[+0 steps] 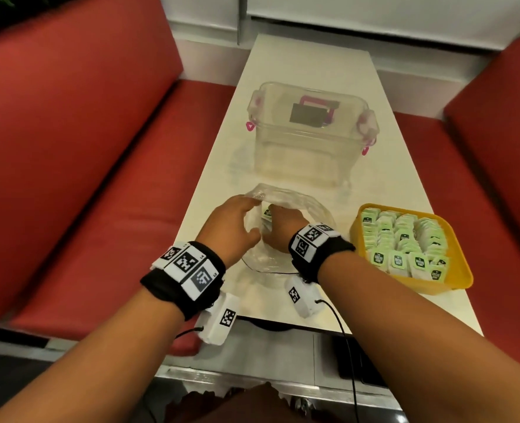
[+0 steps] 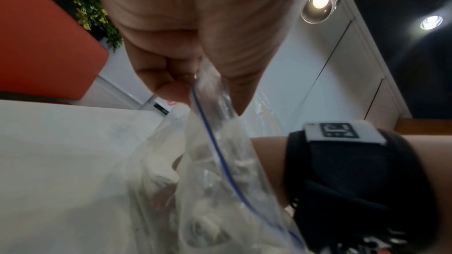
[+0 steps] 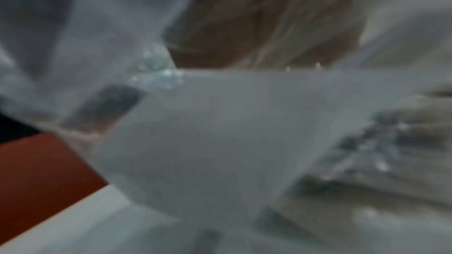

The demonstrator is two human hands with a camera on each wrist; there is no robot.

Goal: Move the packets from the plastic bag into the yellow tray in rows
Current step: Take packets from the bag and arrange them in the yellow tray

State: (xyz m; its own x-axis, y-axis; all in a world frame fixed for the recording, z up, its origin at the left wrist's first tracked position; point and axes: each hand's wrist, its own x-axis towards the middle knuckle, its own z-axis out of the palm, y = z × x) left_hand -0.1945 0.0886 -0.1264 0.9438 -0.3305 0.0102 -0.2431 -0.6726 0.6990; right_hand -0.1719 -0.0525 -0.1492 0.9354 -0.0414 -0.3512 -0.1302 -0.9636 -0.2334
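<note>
While the left hand [image 1: 233,228] pinches the rim of the clear plastic bag [image 1: 310,206] between thumb and curled fingers, holding its mouth wide, the right hand [image 1: 278,232] is sunk inside the bag up to the wrist. One green-and-white packet [image 1: 267,212] shows just past the right knuckles inside the bag; whether the right fingers are closed on it or spread cannot be told, since the head view hides them and the right wrist view is a blur of plastic film. From the left wrist view the bag's blue zip line [image 2: 215,148] runs down from the pinching fingertips [image 2: 171,92], with pale packets heaped inside the film. The bag sits on the white table [image 1: 289,80] toward its near edge, around the middle of its width. Just beside it, at the near right corner, the yellow tray [image 1: 458,276] holds rows of upright green-and-white packets, nearly filling it. Farther along the table stands a clear lidded storage box [image 1: 310,129] with pink latches and a pink handle. Red bench seats [image 1: 69,148] flank the table on both sides.
</note>
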